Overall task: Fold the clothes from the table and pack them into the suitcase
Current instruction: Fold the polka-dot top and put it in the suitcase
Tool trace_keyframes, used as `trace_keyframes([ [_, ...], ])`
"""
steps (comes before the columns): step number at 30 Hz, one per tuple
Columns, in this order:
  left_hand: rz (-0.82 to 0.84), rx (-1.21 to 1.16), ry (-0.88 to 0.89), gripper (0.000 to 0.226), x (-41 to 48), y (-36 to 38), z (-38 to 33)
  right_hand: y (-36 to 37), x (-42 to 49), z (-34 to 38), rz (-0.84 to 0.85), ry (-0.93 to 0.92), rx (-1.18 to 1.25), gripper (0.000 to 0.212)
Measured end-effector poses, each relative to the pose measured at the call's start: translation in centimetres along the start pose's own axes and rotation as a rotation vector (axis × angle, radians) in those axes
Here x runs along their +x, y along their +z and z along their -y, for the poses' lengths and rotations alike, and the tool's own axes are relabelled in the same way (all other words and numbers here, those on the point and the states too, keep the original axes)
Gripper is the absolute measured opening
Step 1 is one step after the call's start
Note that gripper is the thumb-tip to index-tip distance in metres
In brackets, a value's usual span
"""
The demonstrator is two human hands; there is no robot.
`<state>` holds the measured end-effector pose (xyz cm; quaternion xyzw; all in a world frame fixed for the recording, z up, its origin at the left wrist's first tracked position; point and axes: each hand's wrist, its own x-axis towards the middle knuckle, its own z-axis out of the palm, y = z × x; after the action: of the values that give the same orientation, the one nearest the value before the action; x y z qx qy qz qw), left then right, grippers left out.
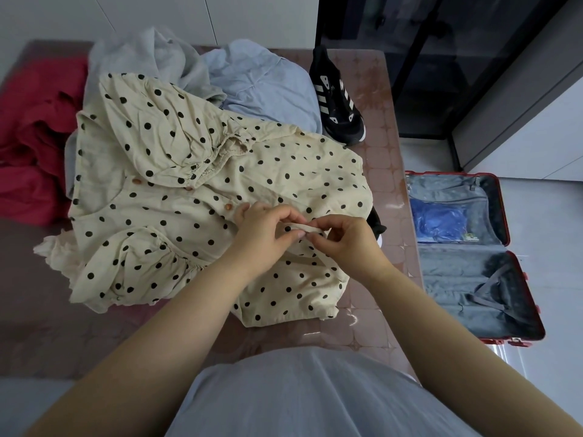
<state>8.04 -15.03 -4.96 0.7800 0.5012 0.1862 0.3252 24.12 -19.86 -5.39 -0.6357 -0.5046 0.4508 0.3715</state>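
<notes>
The counter [378, 190] wears a brownish cover with a pale tile pattern, and the polka-dot blouse [157, 171] lies spread across its middle. Behind the blouse rise a white wall and, toward the right, a dark glass cabinet [441, 58]; right of the blouse, below the counter edge, the floor [552, 216] is pale. On that floor, right of the blouse, a red-rimmed suitcase [505, 216] lies open and flat. Its half farther from the person holds a blue bag [438, 219] under a grey mesh cover, while the nearer half shows grey lining and crossed straps [492, 288]. Left of the blouse sits a red garment [34, 137]; behind it, a grey garment [138, 55] and a pale blue garment [262, 83] are heaped, with a black striped shoe [339, 99] beside them. A black thing [375, 227] peeks from under the blouse's right edge. The blouse is cream with black dots, creased, has gathered sleeve cuffs and small brown buttons [227, 207] down its front. At its near right part, the left hand [265, 228] and right hand [344, 238] meet, each grip pinching a narrow strip of the blouse's cloth between thumb and fingertips.
</notes>
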Motion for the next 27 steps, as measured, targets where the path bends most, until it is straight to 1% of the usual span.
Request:
trace_keyframes([
  [2, 0.006, 0.001, -0.005, 0.008, 0.1, -0.1, 0.1, -0.1, -0.1, 0.0, 0.019, 0.024, 0.05, 0.007],
  [6, 0.001, 0.03, 0.003, 0.007, 0.2, -0.1, 0.1, -0.3, -0.1, -0.1, 0.046, 0.088, 0.196, 0.011],
  [8, 0.009, 0.04, 0.007, 0.01, 0.3, -0.1, 0.1, -0.5, -0.1, -0.3, 0.072, 0.103, 0.256, 0.009],
  [11, 0.017, 0.044, 0.004, 0.013, 0.4, -0.2, -0.1, -0.7, 0.0, -0.4, 0.112, 0.088, 0.248, 0.008],
  [15, 0.014, 0.069, -0.006, 0.009, 0.3, 0.0, -0.2, -0.8, 0.1, -0.2, 0.148, 0.061, 0.171, 0.013],
  [17, 0.005, 0.067, -0.011, 0.013, 0.3, 0.2, -0.2, -0.8, 0.1, -0.2, 0.15, 0.059, 0.143, 0.016],
  [19, -0.005, 0.058, -0.017, 0.015, 0.2, 0.5, -0.1, -0.7, 0.2, -0.4, 0.156, 0.064, 0.124, 0.014],
  [23, -0.031, 0.09, 0.005, 0.005, 0.1, 0.8, -0.1, -0.7, 0.2, -0.6, 0.173, 0.094, 0.198, 0.012],
  [25, -0.072, 0.126, 0.029, 0.007, 0.1, 0.9, -0.2, -0.7, 0.2, -0.6, 0.186, 0.106, 0.248, 0.011],
  [27, -0.155, 0.169, 0.077, 0.013, 0.0, 1.2, -0.3, -0.7, 0.3, -0.6, 0.184, 0.118, 0.273, 0.011],
])
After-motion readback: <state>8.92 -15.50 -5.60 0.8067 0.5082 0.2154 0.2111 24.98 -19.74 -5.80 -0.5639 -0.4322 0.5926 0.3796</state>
